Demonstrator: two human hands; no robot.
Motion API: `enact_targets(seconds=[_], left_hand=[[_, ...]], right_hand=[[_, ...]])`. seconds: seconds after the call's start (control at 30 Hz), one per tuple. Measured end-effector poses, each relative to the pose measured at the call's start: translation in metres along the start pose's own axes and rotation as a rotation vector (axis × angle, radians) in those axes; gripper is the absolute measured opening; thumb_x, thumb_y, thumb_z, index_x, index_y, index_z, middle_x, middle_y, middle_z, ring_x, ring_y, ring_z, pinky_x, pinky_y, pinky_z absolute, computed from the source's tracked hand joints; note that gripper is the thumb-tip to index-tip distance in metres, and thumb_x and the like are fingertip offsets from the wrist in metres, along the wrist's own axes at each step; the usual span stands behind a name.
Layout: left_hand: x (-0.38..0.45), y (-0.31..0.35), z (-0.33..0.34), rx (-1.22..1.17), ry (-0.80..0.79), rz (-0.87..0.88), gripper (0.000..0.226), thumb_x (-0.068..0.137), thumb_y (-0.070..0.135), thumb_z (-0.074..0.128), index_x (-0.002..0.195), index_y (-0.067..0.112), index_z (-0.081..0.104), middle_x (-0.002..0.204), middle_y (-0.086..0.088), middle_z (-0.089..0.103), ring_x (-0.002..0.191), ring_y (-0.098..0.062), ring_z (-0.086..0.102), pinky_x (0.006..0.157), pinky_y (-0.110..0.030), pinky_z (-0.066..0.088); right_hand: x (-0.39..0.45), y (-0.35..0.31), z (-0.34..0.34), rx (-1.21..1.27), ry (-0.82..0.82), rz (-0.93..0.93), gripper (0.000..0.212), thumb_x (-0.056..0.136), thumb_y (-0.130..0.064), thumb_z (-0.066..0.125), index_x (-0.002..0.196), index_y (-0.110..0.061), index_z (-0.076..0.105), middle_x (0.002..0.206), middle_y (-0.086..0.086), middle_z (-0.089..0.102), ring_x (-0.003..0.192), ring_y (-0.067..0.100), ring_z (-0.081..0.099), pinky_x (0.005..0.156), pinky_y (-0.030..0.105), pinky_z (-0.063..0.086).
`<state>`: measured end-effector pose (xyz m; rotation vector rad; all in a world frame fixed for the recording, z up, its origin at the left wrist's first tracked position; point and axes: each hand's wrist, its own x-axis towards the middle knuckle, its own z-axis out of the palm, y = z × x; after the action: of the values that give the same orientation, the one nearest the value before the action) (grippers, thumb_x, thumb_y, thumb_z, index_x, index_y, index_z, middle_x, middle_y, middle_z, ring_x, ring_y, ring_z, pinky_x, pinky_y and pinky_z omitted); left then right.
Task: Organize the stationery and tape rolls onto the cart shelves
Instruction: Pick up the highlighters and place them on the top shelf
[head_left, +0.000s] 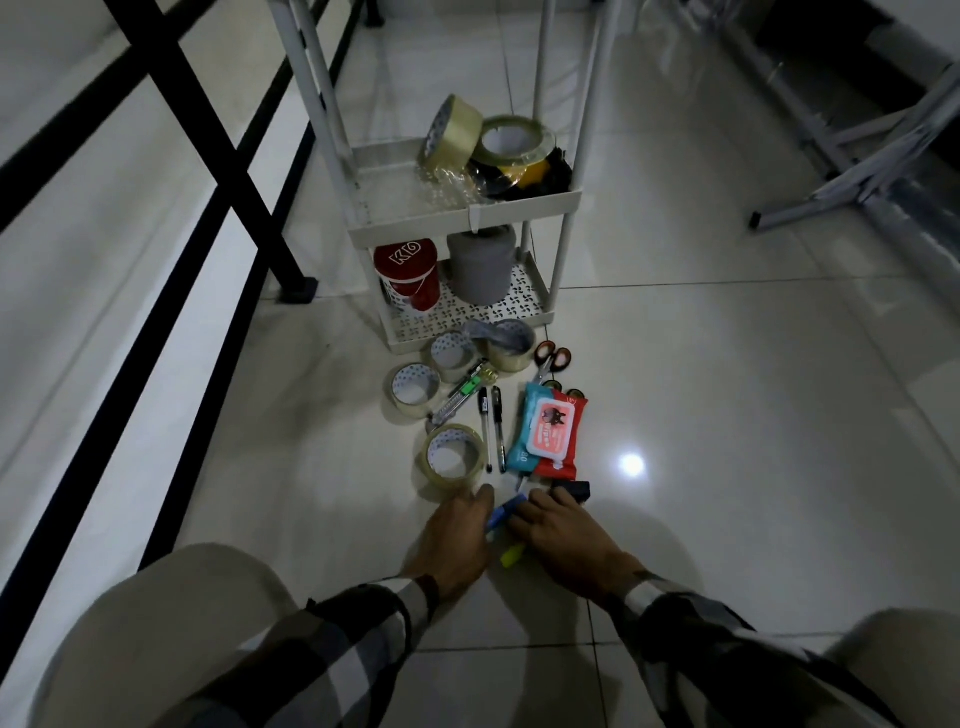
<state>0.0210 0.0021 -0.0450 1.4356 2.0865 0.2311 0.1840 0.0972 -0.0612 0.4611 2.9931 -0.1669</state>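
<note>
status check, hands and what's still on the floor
Left hand and right hand down on markers. Tape rolls, pens, scissors still on floor. Cart unobstructed.

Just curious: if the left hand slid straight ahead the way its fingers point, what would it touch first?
Most likely the clear tape roll lying flat on the floor just beyond the left hand; its fingertips look almost at the rim, though depth is hard to judge.

A dim indoor landing or upper hallway is showing: glossy white floor tiles are running beside a black metal railing on the left.
</note>
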Motion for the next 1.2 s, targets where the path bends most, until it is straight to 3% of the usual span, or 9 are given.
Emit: enact_targets(seconds=[0.1, 0.23, 0.37, 0.53, 0.7, 0.8, 0.9, 1.0, 1.2], left_hand=[[0.001, 0.002, -0.003, -0.269, -0.056, -0.091, 0.037, 0.084, 0.026, 0.070, 0.112, 0.016, 0.049, 0.107, -0.008, 0.064, 0.095, -0.027, 0.064, 0.077, -0.041, 0.052], [0.010, 0.016, -0.028, -0.747, -0.006, -0.258, 0.032, 0.092, -0.001, 0.061, 0.119, 0.015, 0.068, 0.108, -0.007, 0.074, 0.095, -0.022, 0.069, 0.081, -0.036, 0.056], [0.016, 0.029, -0.056, -1.093, -0.010, -0.342, 0.030, 0.100, -0.007, 0.052, 0.121, 0.009, 0.067, 0.115, -0.010, 0.073, 0.105, -0.026, 0.072, 0.077, -0.031, 0.059], [0.011, 0.036, -0.082, -1.460, -0.076, -0.347, 0.033, 0.105, 0.001, 0.043, 0.127, 0.008, 0.067, 0.118, -0.022, 0.075, 0.106, -0.039, 0.072, 0.081, -0.054, 0.065], [-0.001, 0.034, -0.103, -1.459, -0.015, -0.240, 0.020, 0.109, 0.015, 0.056, 0.125, 0.010, 0.067, 0.108, -0.015, 0.077, 0.096, -0.027, 0.077, 0.078, -0.050, 0.067], [-0.009, 0.027, -0.110, -1.411, 0.055, -0.252, 0.028, 0.107, 0.017, 0.059, 0.132, 0.003, 0.060, 0.103, -0.017, 0.073, 0.090, -0.025, 0.075, 0.066, -0.043, 0.066], [-0.014, 0.022, -0.114, -1.327, 0.079, -0.242, 0.030, 0.108, 0.016, 0.059, 0.134, 0.001, 0.059, 0.103, -0.019, 0.069, 0.091, -0.025, 0.071, 0.065, -0.038, 0.064], [-0.019, 0.024, -0.118, -1.266, 0.111, -0.211, 0.029, 0.103, 0.008, 0.064, 0.132, 0.006, 0.061, 0.104, -0.016, 0.070, 0.092, -0.023, 0.069, 0.065, -0.029, 0.062], [-0.027, 0.025, -0.122, -1.234, 0.121, -0.205, 0.028, 0.098, 0.002, 0.070, 0.122, 0.016, 0.069, 0.113, -0.010, 0.076, 0.094, -0.018, 0.070, 0.068, -0.026, 0.061]], right_hand=[[0.006, 0.003, -0.014, 0.187, 0.025, 0.116, 0.033, 0.099, -0.035, 0.065, 0.129, -0.022, 0.063, 0.135, 0.006, 0.065, 0.123, 0.025, 0.060, 0.107, 0.042, 0.048], [0.015, 0.009, -0.046, 0.715, 0.196, 0.441, 0.027, 0.100, -0.049, 0.062, 0.105, -0.023, 0.066, 0.101, -0.003, 0.072, 0.087, 0.014, 0.067, 0.078, 0.032, 0.059], [0.028, 0.004, -0.071, 1.145, 0.419, 0.643, 0.022, 0.101, -0.035, 0.066, 0.094, -0.015, 0.072, 0.085, 0.005, 0.074, 0.076, 0.023, 0.073, 0.065, 0.037, 0.064], [0.045, -0.005, -0.081, 0.918, 0.516, 0.530, 0.028, 0.107, -0.037, 0.053, 0.096, -0.020, 0.072, 0.083, 0.000, 0.069, 0.073, 0.018, 0.066, 0.066, 0.042, 0.058], [0.049, -0.017, -0.096, 0.718, 0.462, 0.373, 0.028, 0.107, -0.023, 0.048, 0.129, -0.022, 0.065, 0.098, -0.003, 0.053, 0.086, 0.003, 0.051, 0.075, 0.025, 0.050], [0.039, -0.015, -0.083, 0.696, 0.514, 0.568, 0.044, 0.102, -0.029, 0.050, 0.145, -0.020, 0.054, 0.120, -0.001, 0.054, 0.100, 0.010, 0.056, 0.084, 0.024, 0.055], [0.021, -0.004, -0.053, 0.474, 0.297, 0.933, 0.053, 0.097, -0.047, 0.058, 0.141, -0.019, 0.047, 0.121, 0.006, 0.052, 0.101, 0.022, 0.058, 0.082, 0.034, 0.058], [0.008, -0.007, -0.027, 0.521, 0.045, 1.067, 0.048, 0.099, -0.046, 0.056, 0.135, -0.023, 0.035, 0.122, 0.006, 0.044, 0.103, 0.025, 0.056, 0.087, 0.040, 0.056], [0.007, -0.011, -0.005, 0.712, 0.072, 1.089, 0.030, 0.104, -0.037, 0.053, 0.128, -0.028, 0.037, 0.119, 0.004, 0.047, 0.094, 0.021, 0.063, 0.088, 0.040, 0.059]])
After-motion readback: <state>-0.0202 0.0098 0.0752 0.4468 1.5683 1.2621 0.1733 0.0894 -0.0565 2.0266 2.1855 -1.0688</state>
